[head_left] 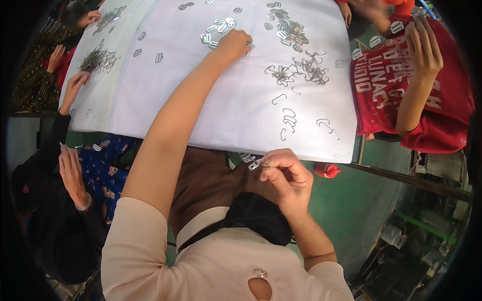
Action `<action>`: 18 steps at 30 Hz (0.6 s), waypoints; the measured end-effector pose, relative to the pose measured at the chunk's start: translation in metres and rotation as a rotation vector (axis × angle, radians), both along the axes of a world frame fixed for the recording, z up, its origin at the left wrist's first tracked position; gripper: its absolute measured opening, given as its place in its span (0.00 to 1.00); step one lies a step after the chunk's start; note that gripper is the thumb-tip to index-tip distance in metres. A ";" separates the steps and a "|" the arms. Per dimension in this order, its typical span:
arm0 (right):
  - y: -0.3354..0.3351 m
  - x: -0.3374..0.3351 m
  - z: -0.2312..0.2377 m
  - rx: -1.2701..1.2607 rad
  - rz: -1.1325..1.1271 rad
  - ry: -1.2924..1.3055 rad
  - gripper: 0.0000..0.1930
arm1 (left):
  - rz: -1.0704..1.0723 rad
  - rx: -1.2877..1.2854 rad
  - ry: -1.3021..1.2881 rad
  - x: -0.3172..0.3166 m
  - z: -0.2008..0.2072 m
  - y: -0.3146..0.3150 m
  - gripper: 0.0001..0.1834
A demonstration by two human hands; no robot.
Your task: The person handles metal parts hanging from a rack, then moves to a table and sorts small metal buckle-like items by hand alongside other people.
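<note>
My left hand (234, 46) reaches far over the white-covered table (201, 113), its fingers pinching a small silver metal slide buckle (249, 46). Just beyond it lies a loose cluster of similar buckles (219, 27). In front of my lap, below the table's near edge, my right hand (290, 179) is closed in a pinch. A short row of silver buckles (249, 159) extends from its fingertips. What exactly the fingertips grip, perhaps a thin wire, is too small to make out. Bent wire hooks (288, 123) are scattered on the cloth nearby.
Farther right are a buckle pile (287, 31) and a tangle of hooks (312, 67). Another hook pile (95, 61) sits at the left. Co-workers' hands (426, 50) surround the table. A red bottle (327, 170) shows beyond my right hand.
</note>
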State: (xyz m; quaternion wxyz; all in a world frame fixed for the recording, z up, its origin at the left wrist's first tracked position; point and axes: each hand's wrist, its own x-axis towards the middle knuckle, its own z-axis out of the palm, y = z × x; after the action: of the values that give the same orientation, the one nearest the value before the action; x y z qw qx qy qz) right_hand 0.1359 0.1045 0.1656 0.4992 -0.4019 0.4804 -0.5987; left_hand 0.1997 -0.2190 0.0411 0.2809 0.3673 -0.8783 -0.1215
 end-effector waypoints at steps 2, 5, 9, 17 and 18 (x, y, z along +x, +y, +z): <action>0.002 -0.002 -0.002 0.013 0.022 -0.039 0.03 | -0.046 0.321 -0.189 -0.003 0.011 -0.015 0.10; 0.003 -0.005 -0.005 0.041 0.033 -0.030 0.03 | -0.058 0.289 -0.219 -0.003 0.027 -0.011 0.09; 0.001 -0.009 -0.012 0.006 0.007 -0.011 0.03 | -0.035 0.610 0.269 0.012 0.054 0.055 0.10; -0.005 -0.005 -0.024 0.067 -0.049 -0.096 0.06 | 0.030 0.964 0.691 0.061 0.112 0.231 0.09; -0.005 -0.004 -0.024 0.056 -0.053 -0.105 0.06 | 0.058 0.968 0.701 0.062 0.117 0.239 0.09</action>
State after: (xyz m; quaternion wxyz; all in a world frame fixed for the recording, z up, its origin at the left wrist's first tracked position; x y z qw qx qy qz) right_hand 0.1323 0.0992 0.1412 0.5188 -0.3429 0.4806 -0.6183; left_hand 0.2620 0.0199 0.1579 0.3579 0.4155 -0.5677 -0.6140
